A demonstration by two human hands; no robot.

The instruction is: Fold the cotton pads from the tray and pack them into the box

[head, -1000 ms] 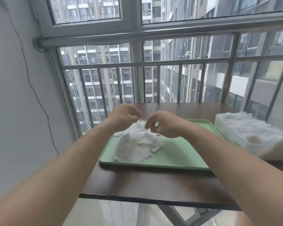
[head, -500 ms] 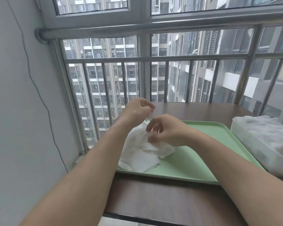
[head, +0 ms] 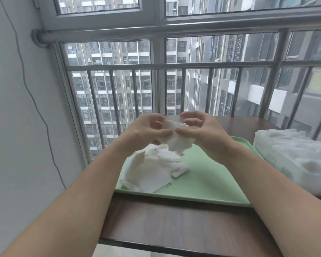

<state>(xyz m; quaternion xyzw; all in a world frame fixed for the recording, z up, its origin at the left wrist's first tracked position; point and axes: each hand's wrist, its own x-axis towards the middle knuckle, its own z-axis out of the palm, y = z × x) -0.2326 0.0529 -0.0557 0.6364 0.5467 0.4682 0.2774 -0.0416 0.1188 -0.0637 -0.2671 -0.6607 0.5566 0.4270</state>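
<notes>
A white cotton pad (head: 176, 140) hangs in the air above the green tray (head: 208, 180). My left hand (head: 146, 132) pinches its left side and my right hand (head: 198, 128) pinches its right side, thumbs and fingers curled on it. Below them a loose pile of white cotton pads (head: 152, 171) lies on the left part of the tray. The box (head: 278, 160), pale with white pads heaped in it, stands at the right of the tray.
The tray and box sit on a dark wooden table (head: 174, 225) against a window with metal railing bars (head: 156, 86). A grey wall (head: 17, 108) with a thin cable closes the left side. The table's front edge runs near the bottom.
Both hands have risen from the pile with one pad lifted between them. The camera view has shifted left and closer, so the box now sits at the right edge.
</notes>
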